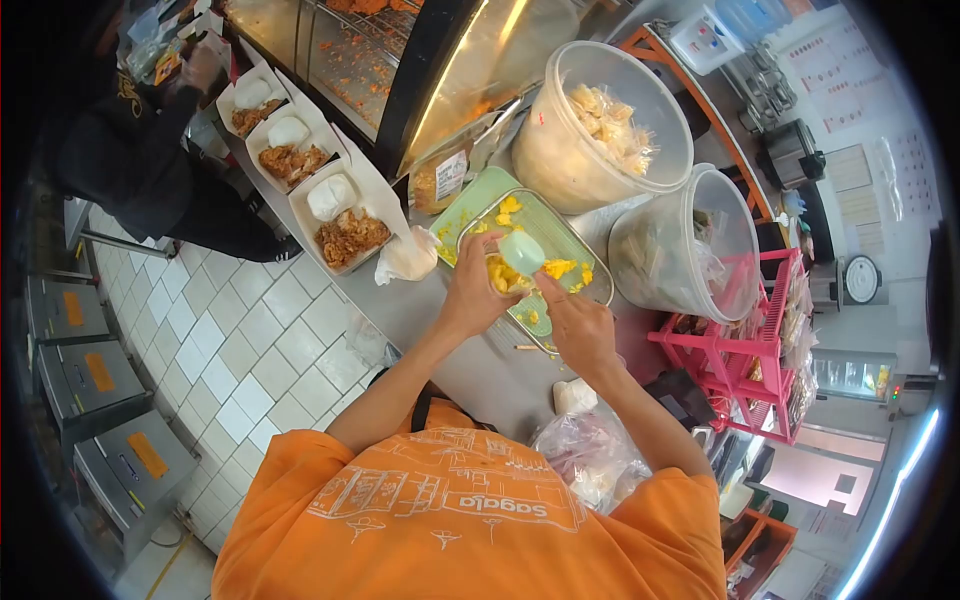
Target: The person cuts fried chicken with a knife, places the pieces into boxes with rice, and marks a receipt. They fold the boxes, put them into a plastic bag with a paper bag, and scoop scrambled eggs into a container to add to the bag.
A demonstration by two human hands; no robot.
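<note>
My left hand is closed around a small cup with yellow, scrambled-egg-like food in it. In my right hand is a pale green scoop, its rounded head over the cup's opening. Both hands are above a shallow rectangular tray with a metal-looking rim. Yellow clumps lie in that tray, and a few bits sit on the light green tray beside it. My fingers hide part of the cup and the scoop's handle.
Boxes of rice and fried chicken line the counter at left, near a crumpled wrapper. Two large clear tubs and a pink rack stand right. A plastic bag lies close to me. Another person stands left.
</note>
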